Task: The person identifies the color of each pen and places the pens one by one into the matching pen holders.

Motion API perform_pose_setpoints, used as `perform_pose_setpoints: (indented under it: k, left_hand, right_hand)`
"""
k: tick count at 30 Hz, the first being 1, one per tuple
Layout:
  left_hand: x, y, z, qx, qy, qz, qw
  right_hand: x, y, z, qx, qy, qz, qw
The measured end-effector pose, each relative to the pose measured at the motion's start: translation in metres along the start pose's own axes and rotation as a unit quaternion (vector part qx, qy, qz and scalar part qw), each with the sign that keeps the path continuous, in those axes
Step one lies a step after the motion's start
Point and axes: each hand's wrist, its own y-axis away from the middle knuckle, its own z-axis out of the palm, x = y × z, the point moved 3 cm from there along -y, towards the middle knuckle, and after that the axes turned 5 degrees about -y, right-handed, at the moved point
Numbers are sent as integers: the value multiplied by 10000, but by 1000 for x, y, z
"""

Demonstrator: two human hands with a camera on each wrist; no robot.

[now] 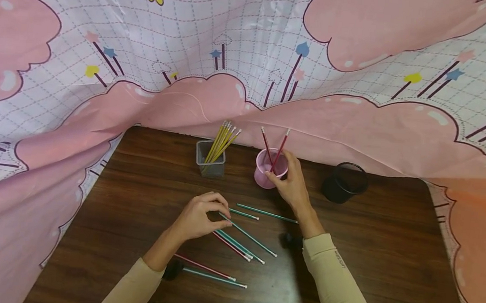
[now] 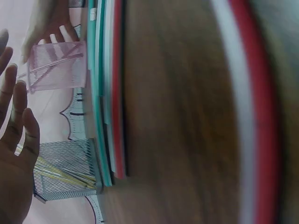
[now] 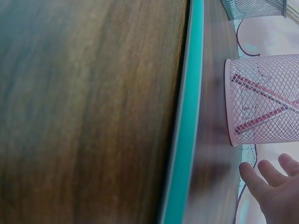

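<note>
My left hand (image 1: 204, 212) hovers over loose pencils, thumb and index fingertips near the end of a teal pencil (image 1: 253, 238). In the left wrist view its fingers (image 2: 19, 100) are extended and apart, above the pencils. Several teal pencils and red pencils (image 1: 206, 266) lie on the table with white eraser ends. My right hand (image 1: 293, 184) is at the pink mesh cup (image 1: 262, 178), thumb near the front rim. The right wrist view shows spread fingers (image 3: 254, 182) beside this cup. Two red pencils (image 1: 283, 143) stand in it, leaning apart, erasers up.
A grey square mesh holder (image 1: 213, 169) with several yellow pencils (image 1: 221, 142) stands left of the pink cup. To its right is a black mesh cup (image 1: 337, 190). A patterned pink and white cloth (image 1: 196, 91) hangs behind the dark wooden table (image 1: 390, 239).
</note>
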Motion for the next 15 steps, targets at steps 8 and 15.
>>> perform_pose_setpoints:
  k: [8,15]
  left_hand:
    - [-2,12,5,-224,-410,-27,9989]
    - [0,24,13,-146,-639,282,9975]
  right_hand:
    - [1,0,-2,20,69,36,10000]
    - [1,1,-2,7,81,47,10000]
